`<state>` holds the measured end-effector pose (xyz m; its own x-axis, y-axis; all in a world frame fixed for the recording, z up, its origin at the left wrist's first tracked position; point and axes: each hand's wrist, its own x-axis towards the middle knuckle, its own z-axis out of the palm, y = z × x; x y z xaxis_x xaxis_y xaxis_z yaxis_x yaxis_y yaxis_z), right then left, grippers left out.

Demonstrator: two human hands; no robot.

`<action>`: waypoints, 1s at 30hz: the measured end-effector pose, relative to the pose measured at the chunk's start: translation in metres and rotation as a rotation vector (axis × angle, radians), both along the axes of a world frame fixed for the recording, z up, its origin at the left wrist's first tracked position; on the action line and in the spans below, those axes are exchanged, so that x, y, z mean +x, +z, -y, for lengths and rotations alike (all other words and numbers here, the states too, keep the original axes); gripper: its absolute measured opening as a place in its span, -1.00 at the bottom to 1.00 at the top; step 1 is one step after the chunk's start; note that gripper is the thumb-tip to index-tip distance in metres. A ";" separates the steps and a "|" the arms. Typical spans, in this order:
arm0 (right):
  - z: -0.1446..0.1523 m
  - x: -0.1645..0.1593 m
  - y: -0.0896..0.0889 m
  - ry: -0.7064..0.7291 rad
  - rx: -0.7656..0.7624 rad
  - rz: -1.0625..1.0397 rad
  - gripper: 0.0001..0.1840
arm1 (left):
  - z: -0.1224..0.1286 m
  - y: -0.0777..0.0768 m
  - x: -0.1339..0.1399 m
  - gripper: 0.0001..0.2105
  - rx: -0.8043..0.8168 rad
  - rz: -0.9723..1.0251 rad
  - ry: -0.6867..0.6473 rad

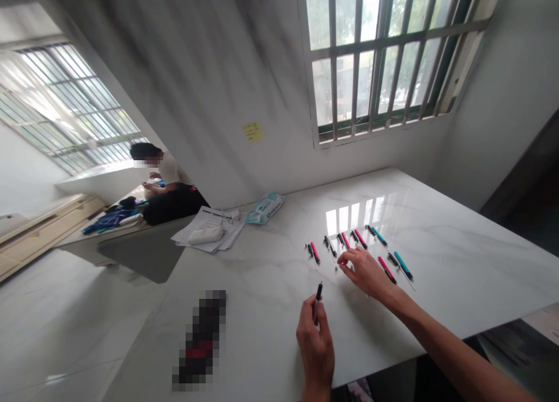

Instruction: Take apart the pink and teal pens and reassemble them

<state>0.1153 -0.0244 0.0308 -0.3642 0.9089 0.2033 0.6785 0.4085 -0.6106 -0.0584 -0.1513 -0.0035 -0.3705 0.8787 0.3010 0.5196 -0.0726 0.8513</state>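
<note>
Fingers of the left hand (pixel 315 338) were closed round a pen (pixel 319 291) in the head view; whether anything was pinched by the right hand (pixel 365 269), beside pen parts (pixel 315 252), could not be told. Part-picking seemed in hand, precise pinching needed.

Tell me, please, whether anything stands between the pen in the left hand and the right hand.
Nothing visible blocks the way between the pen in the left hand and the right hand. A small grey piece lies on the table near the right hand, but seems too low to obstruct.
</note>
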 end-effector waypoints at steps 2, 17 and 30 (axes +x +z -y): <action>0.015 0.004 0.007 0.062 -0.140 -0.122 -0.81 | -0.001 0.002 0.000 -0.70 0.010 -0.003 -0.044; 0.061 -0.028 -0.001 0.060 -0.344 -0.361 -0.42 | 0.001 0.013 0.010 -0.68 -0.082 0.036 -0.310; 0.053 -0.019 0.004 0.084 -0.339 -0.441 -0.49 | -0.001 0.008 0.008 -0.62 -0.125 0.029 -0.269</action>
